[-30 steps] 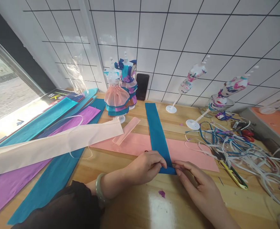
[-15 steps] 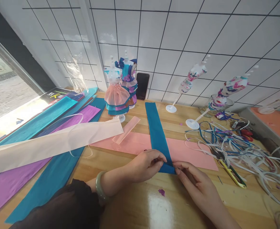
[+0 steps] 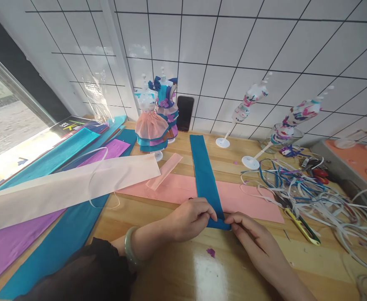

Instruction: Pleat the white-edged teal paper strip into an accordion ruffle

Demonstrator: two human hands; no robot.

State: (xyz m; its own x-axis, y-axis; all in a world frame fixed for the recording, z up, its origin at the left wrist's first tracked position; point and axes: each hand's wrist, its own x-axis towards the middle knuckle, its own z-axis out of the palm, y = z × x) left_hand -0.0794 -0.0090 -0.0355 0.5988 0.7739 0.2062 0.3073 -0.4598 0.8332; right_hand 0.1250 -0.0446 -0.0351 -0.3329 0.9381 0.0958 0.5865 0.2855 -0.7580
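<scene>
A long teal fabric strip [image 3: 205,167] runs toward me across the wooden table, its near end folded over on itself. My left hand [image 3: 192,219], with a pale green bangle at the wrist, pinches the left side of that folded end. At the right corner of the fold, my right hand [image 3: 254,236] grips the strip between thumb and fingertips. Beneath the teal strip lies a pink fabric strip [image 3: 249,200], stretching crosswise. A short peach strip [image 3: 164,171] rests on the pink one's left part.
Cream [image 3: 70,186], purple and teal strips lie piled at the left. Dressed miniature mannequins [image 3: 152,125] and a phone [image 3: 185,113] stand by the tiled wall. Two more mannequins [image 3: 299,117] lean at the right, near tangled ribbons [image 3: 299,184] and a yellow cutter [image 3: 302,225].
The hands have barely moved and still pinch the folded end, which looks slightly flatter now. The whole view has shifted a little.
</scene>
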